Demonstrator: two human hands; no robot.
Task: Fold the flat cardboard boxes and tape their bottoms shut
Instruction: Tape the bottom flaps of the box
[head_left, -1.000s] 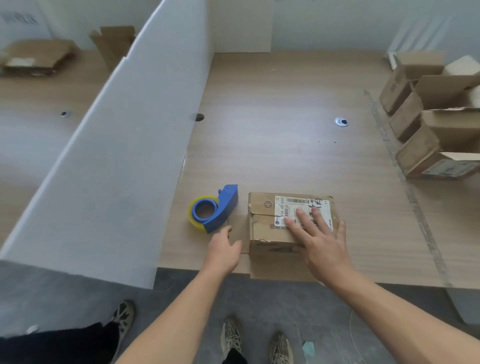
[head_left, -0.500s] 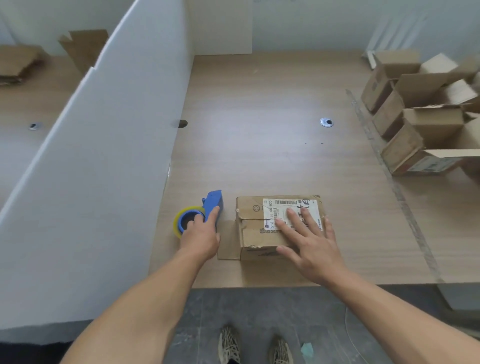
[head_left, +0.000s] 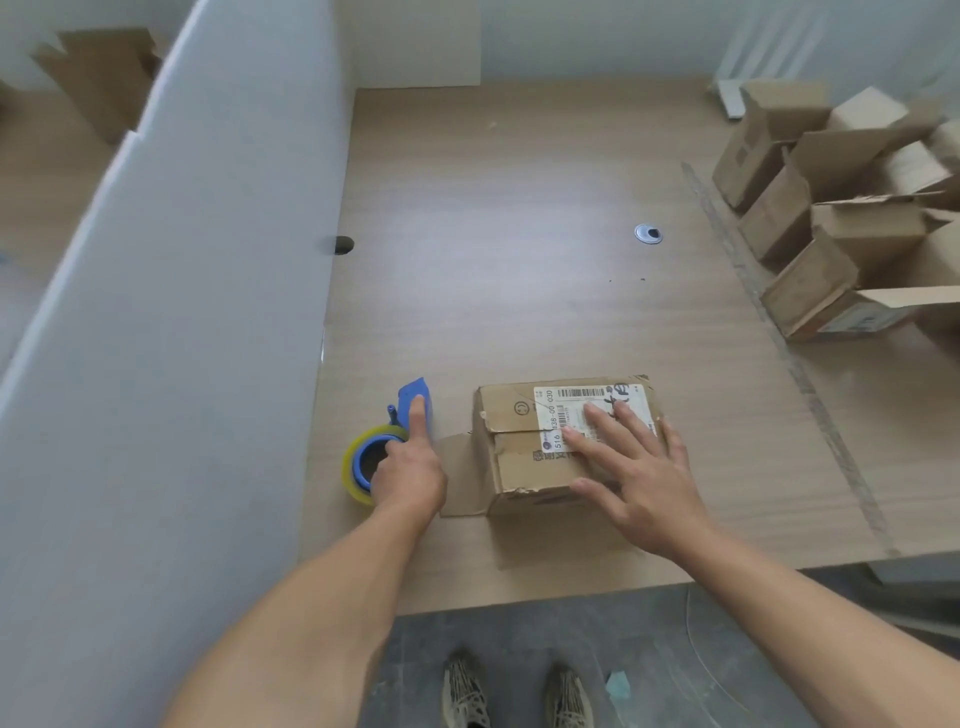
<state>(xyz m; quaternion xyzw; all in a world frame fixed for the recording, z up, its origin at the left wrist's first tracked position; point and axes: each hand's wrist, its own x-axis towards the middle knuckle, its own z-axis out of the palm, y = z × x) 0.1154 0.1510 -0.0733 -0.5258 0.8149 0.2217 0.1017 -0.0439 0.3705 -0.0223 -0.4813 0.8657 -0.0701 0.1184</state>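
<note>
L hand (head_left: 410, 480) on dispenser (head_left: 363, 460), R hand (head_left: 644, 483) atop box (head_left: 519, 462)

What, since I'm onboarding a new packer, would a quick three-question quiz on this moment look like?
1. True or false: the right hand lies flat on top of the box.
2. The left hand grips: A scissors, B the tape dispenser, C a marker?
3. Fill in: the open boxes stand along the table's ____ edge.
Key: 1 true; 2 B; 3 right.
</note>
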